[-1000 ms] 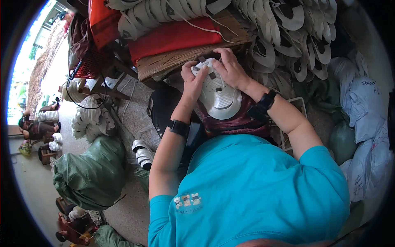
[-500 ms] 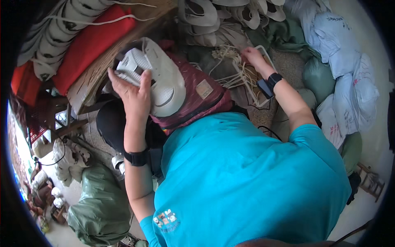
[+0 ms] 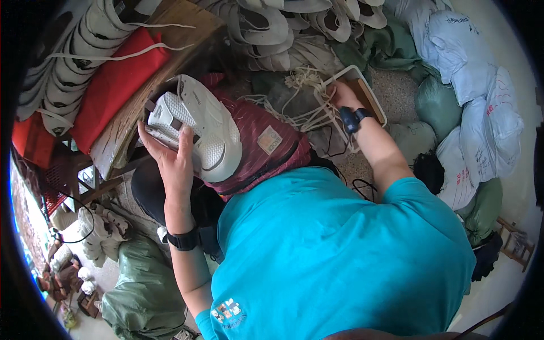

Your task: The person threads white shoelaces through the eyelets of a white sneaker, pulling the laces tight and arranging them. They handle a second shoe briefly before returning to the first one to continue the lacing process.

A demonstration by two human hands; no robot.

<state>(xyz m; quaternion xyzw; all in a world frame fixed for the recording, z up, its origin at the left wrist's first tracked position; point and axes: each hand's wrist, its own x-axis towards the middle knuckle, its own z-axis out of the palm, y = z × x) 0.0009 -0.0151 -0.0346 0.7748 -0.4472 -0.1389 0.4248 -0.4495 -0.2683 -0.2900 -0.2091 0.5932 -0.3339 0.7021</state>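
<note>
Since a moment ago the right hand (image 3: 344,95) has pushed further into the tangle of white laces (image 3: 306,107) by the white basket (image 3: 371,93), and the view has swung a little so the shoe sits nearer the left. A second back both hands were on that shoe; now only one is.

The left hand (image 3: 173,161) holds the white sneaker (image 3: 198,133) from underneath and behind, palm against the heel end, fingers (image 3: 185,139) spread up over its side. The grip is wide and loose rather than clenched, just cradling the shoe. The sneaker lies tilted on a dark red striped cloth (image 3: 258,150) draped over the person's lap, its mesh toe pointing toward the wooden bench (image 3: 150,85) at upper left.

The right hand rests at the near edge of the basket, fingers curled down among the laces. Whether it actually pinches a lace I cannot tell, since the fingertips are buried in the cords. Both wrists wear black bands.

Stacked white shoe uppers (image 3: 266,28) crowd the top, a red cushion (image 3: 116,82) lies on the bench, and pale stuffed sacks (image 3: 476,107) stand to the right. A green sack (image 3: 144,289) slumps at lower left.
</note>
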